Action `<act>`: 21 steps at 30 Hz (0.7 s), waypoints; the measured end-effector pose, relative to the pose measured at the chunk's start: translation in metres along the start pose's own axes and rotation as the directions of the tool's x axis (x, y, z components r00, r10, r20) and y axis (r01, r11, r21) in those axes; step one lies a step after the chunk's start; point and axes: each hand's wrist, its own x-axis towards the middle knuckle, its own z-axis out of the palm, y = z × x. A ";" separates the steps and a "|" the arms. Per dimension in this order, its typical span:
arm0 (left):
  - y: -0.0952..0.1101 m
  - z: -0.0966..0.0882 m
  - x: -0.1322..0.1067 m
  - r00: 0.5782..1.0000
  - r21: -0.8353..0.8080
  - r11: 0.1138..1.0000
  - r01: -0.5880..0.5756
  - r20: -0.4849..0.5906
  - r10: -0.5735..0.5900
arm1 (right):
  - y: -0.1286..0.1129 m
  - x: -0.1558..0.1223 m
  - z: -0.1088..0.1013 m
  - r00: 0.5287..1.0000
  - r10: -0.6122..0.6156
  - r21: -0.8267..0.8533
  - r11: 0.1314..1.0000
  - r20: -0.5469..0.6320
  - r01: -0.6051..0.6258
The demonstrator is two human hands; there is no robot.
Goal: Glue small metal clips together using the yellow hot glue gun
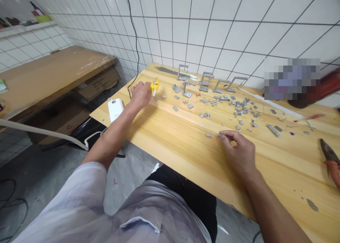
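My left hand (140,94) reaches to the far left of the wooden table (186,143) and is closed around a small yellow tool (154,85) with a white tip. My right hand (237,149) rests on the table near its front. Its fingertips pinch a small grey metal piece (219,134). Another small grey piece (209,135) lies just left of it. Several loose grey metal pieces (239,108) are scattered further back. A row of bent metal frames (207,80) stands along the tiled wall.
A white power bank (115,109) with a cable lies at the table's left corner. Red-handled pliers (330,156) lie at the right edge and a red screwdriver (309,118) behind them. A lower wooden bench (47,76) with cardboard boxes stands to the left.
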 end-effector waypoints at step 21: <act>-0.009 0.031 0.110 0.952 0.076 0.997 -0.001 0.306 -0.022 | -0.007 0.012 0.000 0.883 0.431 0.582 0.676 0.187 -0.453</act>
